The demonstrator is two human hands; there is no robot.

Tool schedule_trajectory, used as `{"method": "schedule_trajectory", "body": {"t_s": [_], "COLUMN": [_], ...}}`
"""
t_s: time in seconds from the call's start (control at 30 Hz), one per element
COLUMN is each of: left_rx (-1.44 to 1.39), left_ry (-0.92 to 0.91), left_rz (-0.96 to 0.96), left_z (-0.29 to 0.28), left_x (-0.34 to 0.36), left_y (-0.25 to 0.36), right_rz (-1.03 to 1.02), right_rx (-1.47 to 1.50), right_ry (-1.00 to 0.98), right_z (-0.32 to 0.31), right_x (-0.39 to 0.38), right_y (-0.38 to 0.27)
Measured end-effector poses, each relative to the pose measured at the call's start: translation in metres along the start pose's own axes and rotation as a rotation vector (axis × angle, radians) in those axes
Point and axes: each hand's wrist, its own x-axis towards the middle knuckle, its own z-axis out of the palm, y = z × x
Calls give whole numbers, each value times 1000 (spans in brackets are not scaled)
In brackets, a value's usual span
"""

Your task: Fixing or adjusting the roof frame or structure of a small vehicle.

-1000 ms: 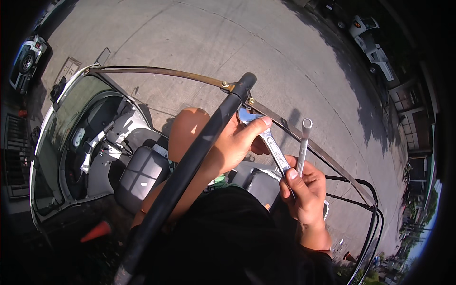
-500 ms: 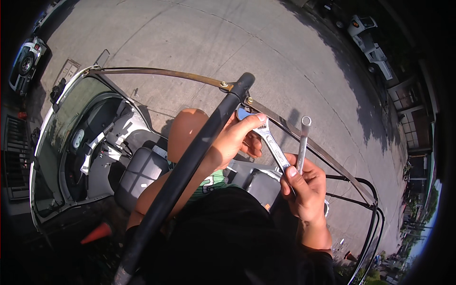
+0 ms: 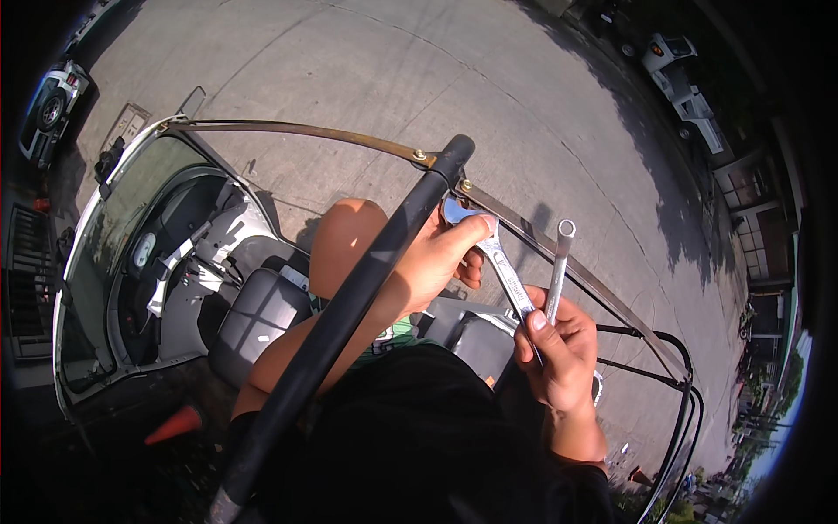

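Observation:
My right hand [image 3: 563, 349] is closed round the handle of an adjustable wrench [image 3: 509, 278] and also round a ring-ended wrench [image 3: 560, 262], whose ring points up and away from me. At the adjustable wrench's head, my left hand [image 3: 441, 258] is closed on it, the thumb pressed near the jaw adjuster and covering it. A thick black bar [image 3: 353, 301] passes in front of my left forearm. Just beyond the wrench head, a bolt [image 3: 466, 186] fixes a flat metal strip [image 3: 580, 271] to the bar's clamp. Another bolt [image 3: 420, 156] fastens a rusty strip [image 3: 323, 132] on the other side.
An open vehicle frame surrounds me, with a windshield [image 3: 113, 262] at left and a grey seat [image 3: 260, 327] below. Black tubing [image 3: 685, 349] bends down at right. An orange cone [image 3: 176, 425] stands lower left. Parked vehicles [image 3: 54, 113] line the concrete street [image 3: 524, 79].
My left thumb has slid over the adjustable wrench's adjuster, which showed before. Both hands keep hold of the tools. The whole view has shifted slightly.

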Motion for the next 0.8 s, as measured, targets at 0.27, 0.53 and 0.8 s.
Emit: {"method": "schedule_trajectory", "body": {"t_s": [0.27, 0.53, 0.8], "left_rx": [-47, -68, -177], "left_ry": [-65, -105, -40], "left_rz": [-29, -86, -4], "left_z": [-5, -5, 1], "left_x": [3, 2, 2], "left_y": [-1, -4, -4], "right_rz": [2, -2, -18], "right_rx": [111, 87, 96], "right_ry": [-45, 10, 12], "right_z": [8, 15, 15], "right_x": [-10, -9, -9], "right_y": [-7, -4, 0]}}
